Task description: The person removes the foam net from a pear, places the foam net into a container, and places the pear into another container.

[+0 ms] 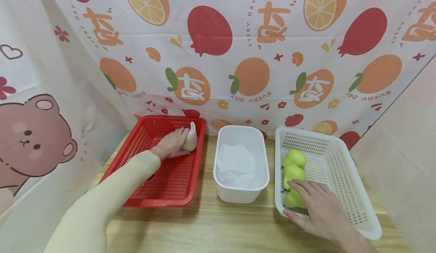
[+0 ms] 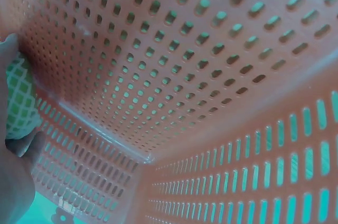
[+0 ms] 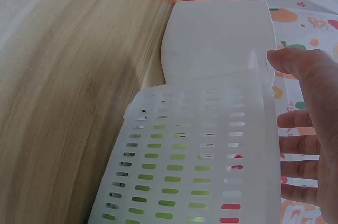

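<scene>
In the red basket (image 1: 146, 202), my left hand (image 1: 173, 142) holds a pear in a white foam net (image 1: 191, 139) against the far right corner. Green skin shows through the mesh of the wrapped pear (image 2: 20, 100) in the left wrist view. Over the near end of the white basket (image 1: 366, 207), my right hand (image 1: 323, 207) has its fingers spread and relaxed. Its fingertips overlap the nearest green pear (image 1: 295, 199) in the head view. Beyond that one, more green pears (image 1: 294, 173) lie in a row along the basket's left wall.
Between the baskets stands a white plastic bin (image 1: 238, 195) with several foam nets (image 1: 235, 160) inside. All three containers rest on a wooden table (image 1: 218, 228). A fruit-print curtain (image 1: 218, 67) hangs close behind them, and another with a bear print (image 1: 30, 139) hangs at the left.
</scene>
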The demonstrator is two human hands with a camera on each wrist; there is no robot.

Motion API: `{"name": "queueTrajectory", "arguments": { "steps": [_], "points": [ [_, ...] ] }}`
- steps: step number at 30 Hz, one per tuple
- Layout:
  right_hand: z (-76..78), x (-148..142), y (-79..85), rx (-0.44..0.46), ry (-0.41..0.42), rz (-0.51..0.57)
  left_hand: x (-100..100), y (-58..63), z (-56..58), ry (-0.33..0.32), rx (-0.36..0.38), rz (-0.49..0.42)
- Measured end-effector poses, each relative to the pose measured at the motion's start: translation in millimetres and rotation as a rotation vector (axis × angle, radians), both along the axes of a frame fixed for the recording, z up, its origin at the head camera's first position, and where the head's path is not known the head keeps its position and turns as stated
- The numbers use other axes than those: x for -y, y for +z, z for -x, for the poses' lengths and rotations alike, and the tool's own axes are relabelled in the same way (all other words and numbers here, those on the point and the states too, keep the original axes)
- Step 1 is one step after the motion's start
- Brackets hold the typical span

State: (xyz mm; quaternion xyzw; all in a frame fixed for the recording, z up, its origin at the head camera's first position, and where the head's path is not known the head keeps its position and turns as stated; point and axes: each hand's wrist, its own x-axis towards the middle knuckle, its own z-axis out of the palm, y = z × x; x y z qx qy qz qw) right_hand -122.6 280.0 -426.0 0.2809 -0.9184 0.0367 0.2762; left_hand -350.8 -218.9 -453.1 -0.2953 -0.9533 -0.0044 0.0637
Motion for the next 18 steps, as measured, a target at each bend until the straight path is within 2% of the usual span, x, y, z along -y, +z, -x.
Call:
{"name": "queueTrajectory", "arguments": {
  "steps": [8,18],
  "points": [
    [0.4,0.2,0.8,-0.005,-0.003,-0.003,-1.8,1.8,1.4,0.019,-0.007,0.028],
    [-0.1,1.1,3.6,-0.006,0.001,-0.005,2.2,10.2,-1.1,0.024,-0.076,0.051]
  ]
}}
